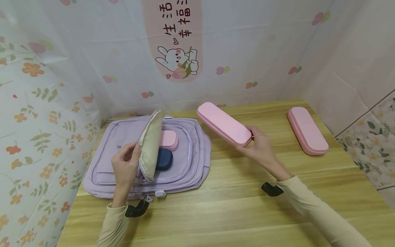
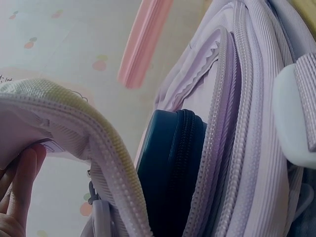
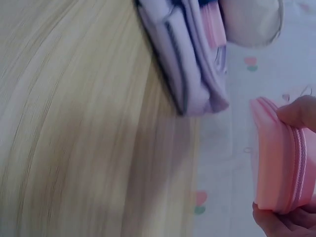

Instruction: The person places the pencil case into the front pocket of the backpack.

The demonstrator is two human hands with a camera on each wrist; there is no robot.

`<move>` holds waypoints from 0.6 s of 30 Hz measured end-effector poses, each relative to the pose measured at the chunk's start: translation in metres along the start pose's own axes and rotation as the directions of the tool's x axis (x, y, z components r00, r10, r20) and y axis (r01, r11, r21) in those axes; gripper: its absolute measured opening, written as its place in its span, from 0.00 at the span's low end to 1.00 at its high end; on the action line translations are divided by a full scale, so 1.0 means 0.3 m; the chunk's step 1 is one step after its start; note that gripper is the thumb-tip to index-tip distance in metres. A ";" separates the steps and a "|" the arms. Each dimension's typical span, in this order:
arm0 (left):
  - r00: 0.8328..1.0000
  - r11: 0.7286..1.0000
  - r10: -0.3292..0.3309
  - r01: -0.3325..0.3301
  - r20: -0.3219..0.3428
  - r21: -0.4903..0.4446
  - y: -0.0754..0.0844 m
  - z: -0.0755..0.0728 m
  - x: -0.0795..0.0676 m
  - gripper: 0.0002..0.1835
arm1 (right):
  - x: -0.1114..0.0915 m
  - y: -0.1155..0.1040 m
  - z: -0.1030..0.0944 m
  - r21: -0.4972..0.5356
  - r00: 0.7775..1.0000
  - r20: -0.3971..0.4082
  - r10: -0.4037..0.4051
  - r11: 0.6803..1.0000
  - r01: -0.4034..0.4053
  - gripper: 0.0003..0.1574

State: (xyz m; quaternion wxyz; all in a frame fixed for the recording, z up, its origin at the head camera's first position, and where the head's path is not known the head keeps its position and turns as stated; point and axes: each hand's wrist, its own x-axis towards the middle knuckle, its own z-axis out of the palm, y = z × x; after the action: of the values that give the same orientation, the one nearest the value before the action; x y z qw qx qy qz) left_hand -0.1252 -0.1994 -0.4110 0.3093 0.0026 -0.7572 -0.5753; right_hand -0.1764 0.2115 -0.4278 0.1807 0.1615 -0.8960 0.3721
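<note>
A lavender backpack [image 1: 123, 137] lies flat at the left of the table. My left hand [image 1: 126, 164] pinches the edge of its front pocket flap [image 1: 151, 147], which stands raised with its cream lining showing. Inside the pocket sit a pink case [image 1: 169, 139] and a dark blue zippered case [image 2: 165, 168], both partly hidden by the flap. My right hand [image 1: 259, 145] grips one end of a long pink pencil case [image 1: 223, 123], held in the air right of the backpack. In the right wrist view, thumb and fingers press on opposite sides of that zippered pencil case [image 3: 276, 163].
Another pink pencil case [image 1: 308, 130] lies at the right of the wooden table [image 1: 216, 212]. A printed cloth [image 1: 247, 44] with a rabbit picture hangs behind the table, and a floral cloth covers the left side. A buckle [image 1: 160, 193] rests at the backpack's near edge.
</note>
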 end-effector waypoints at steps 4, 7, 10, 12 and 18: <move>1.000 1.000 0.012 -0.012 -0.004 0.007 -0.001 0.004 0.001 0.08 | 0.001 -0.047 0.017 0.046 0.996 0.093 -0.005 0.999 0.001 0.46; 1.000 1.000 0.019 -0.019 -0.003 0.022 0.002 0.008 0.002 0.08 | -0.005 -0.079 0.034 0.074 0.989 0.147 -0.009 0.997 -0.002 0.46; 1.000 1.000 0.019 -0.019 -0.001 0.023 0.011 0.010 0.002 0.08 | -0.012 -0.107 0.054 0.093 0.984 0.175 -0.024 0.996 0.008 0.46; 1.000 1.000 0.013 -0.013 0.001 0.021 0.037 0.011 -0.001 0.08 | -0.017 -0.123 0.070 0.115 0.981 0.194 -0.031 0.993 0.009 0.45; 1.000 1.000 0.014 -0.014 0.004 -0.007 0.035 0.004 -0.003 0.08 | -0.034 -0.152 0.121 0.164 0.972 0.223 -0.070 0.986 0.033 0.46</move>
State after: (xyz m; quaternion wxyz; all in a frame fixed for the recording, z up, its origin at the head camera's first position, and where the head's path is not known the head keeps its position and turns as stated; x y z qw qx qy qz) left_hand -0.1214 -0.1945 -0.4024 0.3117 -0.0048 -0.7557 -0.5760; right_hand -0.1554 0.1563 -0.4284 0.0728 0.2403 -0.8737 0.4167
